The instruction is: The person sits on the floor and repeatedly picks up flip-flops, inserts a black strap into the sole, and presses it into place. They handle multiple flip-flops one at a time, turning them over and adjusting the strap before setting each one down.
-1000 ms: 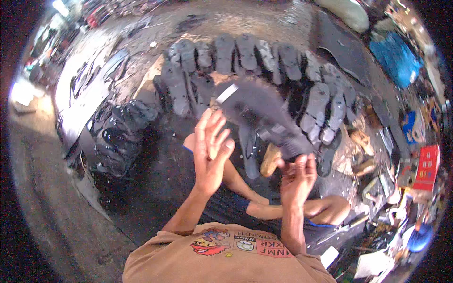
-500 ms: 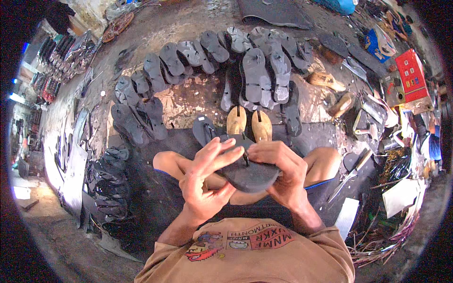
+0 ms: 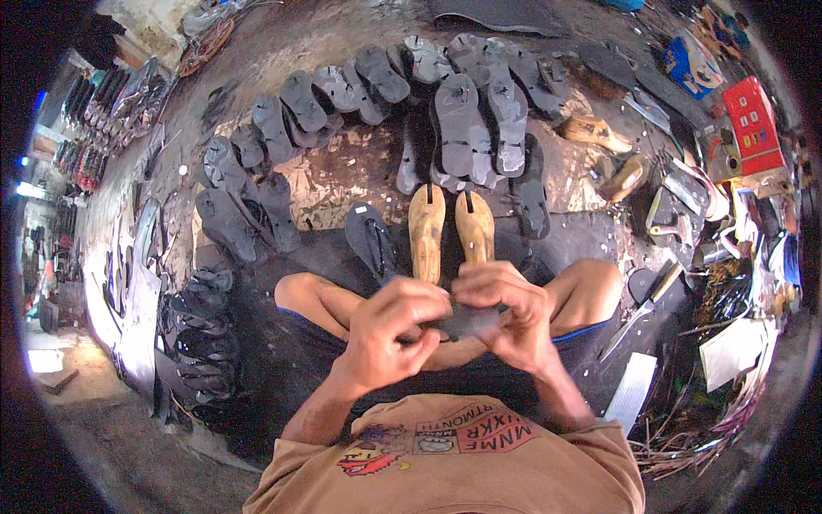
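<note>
Both my hands are in front of my crossed legs, around a dark flip-flop (image 3: 473,322) that is mostly hidden and blurred. My right hand (image 3: 512,319) grips it with bent fingers and thumb. My left hand (image 3: 396,332) is closed beside it, fingers curled towards the thumb; what they pinch cannot be made out. Just beyond the hands stand two wooden shoe lasts, a left one (image 3: 426,236) and a right one (image 3: 474,224), each with a slot at the toe. A finished-looking black flip-flop (image 3: 372,242) with a strap and a small white label lies left of them.
Several dark sandal soles (image 3: 461,124) lie in an arc beyond the lasts. Black sandals (image 3: 204,334) are piled at my left. On the right are a knife (image 3: 640,310), another wooden last (image 3: 594,134), a hammer-like tool (image 3: 670,230), a red box (image 3: 753,124) and a white strip (image 3: 631,392).
The flip-flop between my hands has tilted and dropped mostly from sight. My left fingers have curled closed, and both hands have moved slightly down, uncovering more of the wooden lasts.
</note>
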`<move>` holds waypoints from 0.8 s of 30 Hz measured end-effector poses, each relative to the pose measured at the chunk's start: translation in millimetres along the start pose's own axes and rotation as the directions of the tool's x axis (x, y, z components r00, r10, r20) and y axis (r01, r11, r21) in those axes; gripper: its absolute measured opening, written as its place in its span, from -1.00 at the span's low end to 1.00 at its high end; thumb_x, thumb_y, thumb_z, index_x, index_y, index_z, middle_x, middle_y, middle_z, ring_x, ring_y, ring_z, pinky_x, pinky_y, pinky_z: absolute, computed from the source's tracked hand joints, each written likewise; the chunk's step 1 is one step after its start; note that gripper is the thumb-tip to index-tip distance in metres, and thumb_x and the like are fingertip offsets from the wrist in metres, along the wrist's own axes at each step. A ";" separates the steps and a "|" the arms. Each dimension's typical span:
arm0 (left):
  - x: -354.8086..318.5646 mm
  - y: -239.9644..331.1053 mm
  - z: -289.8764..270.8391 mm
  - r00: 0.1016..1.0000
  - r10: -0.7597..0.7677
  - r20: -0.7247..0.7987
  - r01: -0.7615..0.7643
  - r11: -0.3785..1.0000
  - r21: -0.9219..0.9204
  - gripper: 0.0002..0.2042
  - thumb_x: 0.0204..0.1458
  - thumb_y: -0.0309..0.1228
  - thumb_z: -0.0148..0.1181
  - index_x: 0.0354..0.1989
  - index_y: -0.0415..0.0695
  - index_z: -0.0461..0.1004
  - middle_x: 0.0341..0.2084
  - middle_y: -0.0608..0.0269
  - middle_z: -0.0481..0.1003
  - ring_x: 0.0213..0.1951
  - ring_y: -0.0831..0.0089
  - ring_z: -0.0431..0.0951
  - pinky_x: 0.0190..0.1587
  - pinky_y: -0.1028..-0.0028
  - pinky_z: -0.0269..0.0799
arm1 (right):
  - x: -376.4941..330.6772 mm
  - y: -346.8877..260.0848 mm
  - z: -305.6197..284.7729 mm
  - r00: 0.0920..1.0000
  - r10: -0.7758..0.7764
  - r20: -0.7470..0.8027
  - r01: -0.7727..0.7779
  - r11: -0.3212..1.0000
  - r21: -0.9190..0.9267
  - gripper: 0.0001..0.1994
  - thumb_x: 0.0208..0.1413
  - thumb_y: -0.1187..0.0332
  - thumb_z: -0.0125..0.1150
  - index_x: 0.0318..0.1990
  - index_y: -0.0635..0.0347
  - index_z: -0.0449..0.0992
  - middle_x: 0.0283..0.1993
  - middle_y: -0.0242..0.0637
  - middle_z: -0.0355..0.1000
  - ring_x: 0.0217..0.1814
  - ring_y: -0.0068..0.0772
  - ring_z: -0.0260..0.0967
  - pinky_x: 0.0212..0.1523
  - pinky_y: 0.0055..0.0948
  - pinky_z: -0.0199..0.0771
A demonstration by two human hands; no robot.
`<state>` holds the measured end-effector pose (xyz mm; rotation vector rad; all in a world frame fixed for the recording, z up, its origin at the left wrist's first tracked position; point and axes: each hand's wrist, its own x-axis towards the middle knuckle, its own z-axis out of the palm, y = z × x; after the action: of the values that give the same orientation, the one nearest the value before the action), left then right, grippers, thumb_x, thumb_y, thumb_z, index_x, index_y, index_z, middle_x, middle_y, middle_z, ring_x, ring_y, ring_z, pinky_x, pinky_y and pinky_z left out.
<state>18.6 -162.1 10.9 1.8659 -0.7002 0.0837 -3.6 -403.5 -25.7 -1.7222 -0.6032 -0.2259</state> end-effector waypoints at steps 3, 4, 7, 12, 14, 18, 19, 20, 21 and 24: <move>12.3 -43.4 -14.2 0.882 -0.457 -0.115 0.386 0.841 -0.378 -0.45 -0.07 -0.54 0.18 0.21 -0.29 0.46 0.15 -0.04 0.58 0.20 0.03 0.62 0.26 0.02 0.56 | -23.6 69.5 36.8 0.741 0.528 -0.416 -0.571 0.820 0.024 -0.24 0.08 0.32 0.59 0.42 0.32 0.37 0.38 0.07 0.44 0.40 0.12 0.43 0.40 0.04 0.41; 21.5 -64.0 -24.9 0.806 -0.591 -0.036 0.364 0.542 -0.757 -0.32 -0.05 -0.42 0.15 0.36 -0.33 0.36 0.31 -0.14 0.50 0.32 -0.10 0.53 0.40 -0.15 0.45 | -29.1 96.6 45.3 0.670 0.531 -0.518 -0.679 0.720 -0.140 -0.13 0.07 0.30 0.60 0.50 0.31 0.25 0.43 0.13 0.38 0.42 0.16 0.41 0.40 0.07 0.41; 33.4 -95.0 -32.4 0.850 -0.526 -0.010 0.147 0.255 -0.956 -0.28 -0.05 -0.36 0.10 0.39 -0.35 0.33 0.45 -0.26 0.35 0.49 -0.13 0.34 0.45 -0.35 0.33 | -44.2 119.1 65.1 0.734 0.608 -0.302 -0.648 0.497 -0.577 0.03 0.07 0.43 0.53 0.62 0.27 -0.04 0.41 0.27 0.37 0.47 0.36 0.34 0.44 0.08 0.37; 21.1 -111.3 -48.2 0.729 -0.640 -0.244 -0.134 0.216 -0.967 -0.57 0.41 -0.29 0.19 0.40 0.01 0.35 0.22 0.02 0.50 0.35 -0.01 0.48 0.36 -0.32 0.44 | -41.4 60.6 28.6 0.620 0.729 -0.289 -0.567 0.672 0.477 -0.33 0.17 0.36 0.47 0.41 0.38 0.39 0.31 -0.14 0.52 0.30 -0.21 0.52 0.28 -0.23 0.58; 10.5 -124.7 -61.4 0.671 -0.619 -0.407 -0.198 0.379 -0.904 -0.58 0.43 -0.35 0.13 0.42 0.10 0.32 0.23 0.03 0.50 0.35 -0.01 0.49 0.40 -0.37 0.38 | -42.4 5.4 23.6 0.684 0.701 -0.202 -0.552 0.679 0.485 -0.39 0.25 0.25 0.41 0.35 0.46 0.45 0.17 -0.10 0.59 0.14 -0.24 0.58 0.23 -0.29 0.57; 9.7 -123.5 -73.6 0.589 -0.532 -0.608 -0.272 0.578 -0.770 -0.53 0.41 -0.41 0.14 0.45 0.10 0.25 0.32 0.04 0.45 0.37 0.02 0.46 0.40 -0.37 0.37 | -54.1 -43.1 30.0 0.508 0.861 0.022 -0.595 0.332 0.732 -0.40 0.23 0.24 0.43 0.28 0.54 0.48 0.09 -0.11 0.63 0.08 -0.30 0.61 0.12 -0.35 0.62; 16.4 -101.8 -69.1 0.618 -0.505 -0.603 -0.289 0.567 -0.771 -0.53 0.38 -0.42 0.16 0.43 0.09 0.27 0.35 0.01 0.42 0.38 0.00 0.46 0.42 -0.38 0.35 | -50.2 -45.3 39.9 0.541 0.840 -0.051 -0.602 0.429 0.673 -0.41 0.25 0.23 0.43 0.29 0.52 0.49 0.11 -0.13 0.63 0.09 -0.34 0.60 0.13 -0.36 0.60; 19.7 -94.5 -64.5 0.666 -0.490 -0.562 -0.285 0.530 -0.799 -0.54 0.36 -0.45 0.17 0.41 0.06 0.29 0.34 -0.03 0.43 0.38 -0.03 0.46 0.39 -0.36 0.39 | -46.1 -45.4 47.6 0.574 0.810 -0.120 -0.605 0.519 0.604 -0.41 0.26 0.21 0.43 0.30 0.49 0.50 0.13 -0.15 0.63 0.09 -0.38 0.59 0.14 -0.38 0.59; 19.2 -88.3 -62.4 0.705 -0.475 -0.527 -0.279 0.498 -0.821 -0.55 0.34 -0.48 0.17 0.38 0.03 0.31 0.33 -0.06 0.44 0.38 -0.05 0.47 0.37 -0.34 0.44 | -45.0 -42.7 50.0 0.672 0.726 -0.147 -0.603 0.651 0.460 -0.44 0.28 0.23 0.43 0.30 0.46 0.53 0.15 -0.20 0.62 0.10 -0.44 0.57 0.17 -0.36 0.57; 13.9 -72.5 -49.2 0.761 -0.543 -0.355 -0.108 0.433 -0.895 -0.56 0.30 -0.53 0.17 0.34 -0.03 0.34 0.28 -0.13 0.49 0.33 -0.10 0.52 0.30 -0.34 0.52 | -35.8 -43.8 59.6 0.827 0.542 -0.148 -0.475 0.815 0.332 -0.44 0.24 0.29 0.47 0.29 0.48 0.54 0.32 0.06 0.57 0.35 -0.20 0.53 0.39 -0.17 0.49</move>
<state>79.4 -107.8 -24.1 0.7536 0.0640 0.1027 -66.3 -350.6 -19.5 -1.4869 0.0259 0.0427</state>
